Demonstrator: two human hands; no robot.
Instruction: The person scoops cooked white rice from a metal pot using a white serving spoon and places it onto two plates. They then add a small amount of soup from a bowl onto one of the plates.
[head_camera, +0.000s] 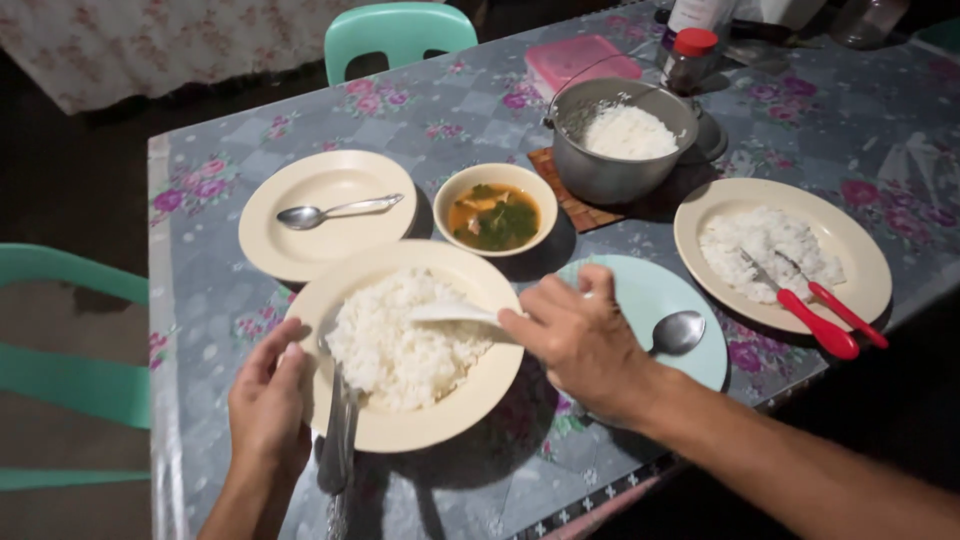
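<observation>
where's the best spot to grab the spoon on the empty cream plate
Take the spoon by its handle end, near the plate's right rim, coming from above and the right. The handle lies flat, pointing right and free of food, while the bowl end rests low at the left.

cream plate (400, 425) heaped with white rice (400, 350)
</observation>
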